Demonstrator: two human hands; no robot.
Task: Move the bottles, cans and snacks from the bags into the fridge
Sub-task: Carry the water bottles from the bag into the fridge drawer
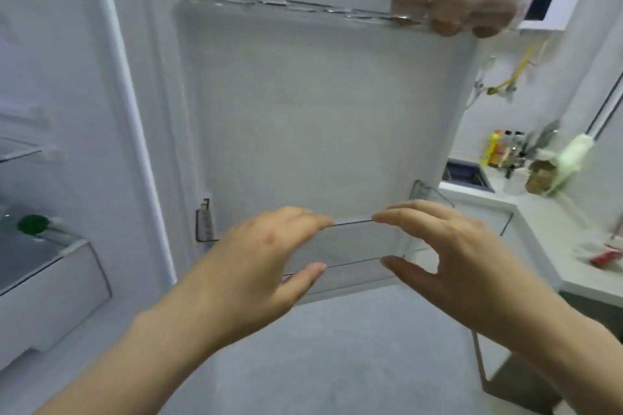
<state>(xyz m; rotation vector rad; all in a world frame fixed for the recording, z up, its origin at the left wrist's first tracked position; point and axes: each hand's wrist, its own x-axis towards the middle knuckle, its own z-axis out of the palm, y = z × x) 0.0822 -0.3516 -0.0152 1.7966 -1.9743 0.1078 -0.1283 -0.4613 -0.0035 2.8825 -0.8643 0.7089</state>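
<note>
Fridge door (303, 111) stands open and fills the middle of the view, its inner face toward the camera, while the fridge (77, 111) cavity shows along the left edge. Low on the door sits a clear bin (354, 242), its ends meeting brackets at the door's left and right sides. Both hands are on this bin. The left hand (266, 256) has its fingers laid over the far rim and its thumb against the near rim, so it holds the bin across its width. The right hand (451, 256) does the same from the other side, with a wide gap between fingers and thumb. The 2 hands are near each other but apart, with a stretch of bare rim between them. At the door's top right corner, brown eggs (451, 5) rest in a clear holder on the upper door shelf (269, 0). Inside the cavity, a glass shelf (20, 152) sits above a drawer (50, 283), and a green round thing (33, 224) lies just above the drawer; it is too blurred to name. To the right of the door runs a white worktop (546, 212) with a sink (467, 175) at its far end and bottles (502, 148) against the wall behind it. A red item (606, 256) lies near the worktop's right edge. Grey floor (337, 347) shows below the hands.
</note>
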